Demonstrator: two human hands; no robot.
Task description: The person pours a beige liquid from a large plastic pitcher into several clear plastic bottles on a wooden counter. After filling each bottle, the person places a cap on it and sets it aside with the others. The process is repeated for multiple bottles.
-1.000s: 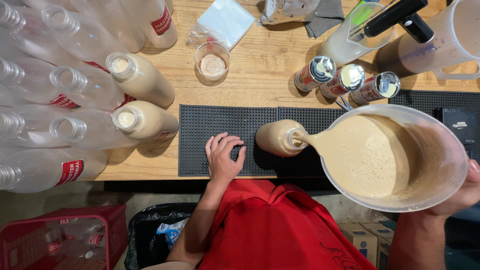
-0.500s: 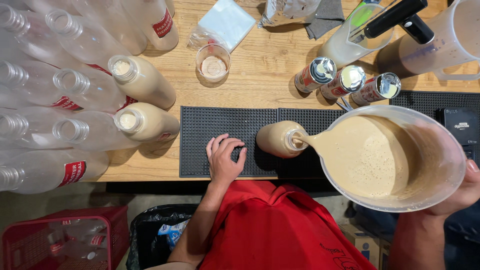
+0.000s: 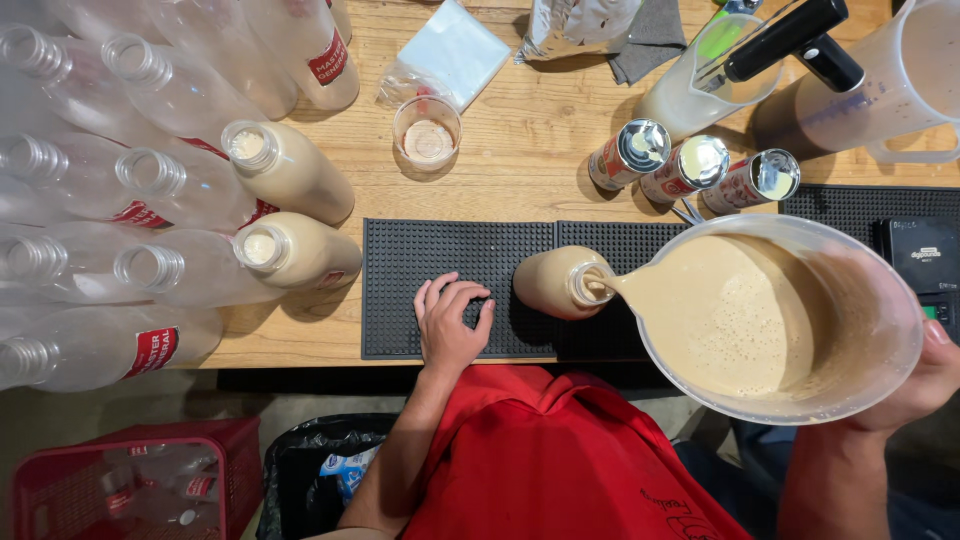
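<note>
My right hand (image 3: 925, 380) grips a large clear plastic jug (image 3: 775, 320) of beige creamy liquid, tilted so its spout pours into the neck of a nearly full bottle (image 3: 560, 282) standing on the black rubber mat (image 3: 440, 260). My left hand (image 3: 450, 320) lies flat on the mat just left of that bottle, fingers apart, holding nothing. Two filled bottles (image 3: 290, 170) (image 3: 295, 255) stand at the mat's left edge.
Several empty clear bottles (image 3: 100, 200) crowd the left of the wooden counter. A small plastic cup (image 3: 427, 132), three metal cans (image 3: 690, 165), a jug with utensils (image 3: 715, 75) and another jug (image 3: 880, 85) stand behind. A red crate (image 3: 120, 490) and a bin (image 3: 320, 470) sit below.
The jug stays tilted and the pour continues. My left hand has barely shifted on the mat.
</note>
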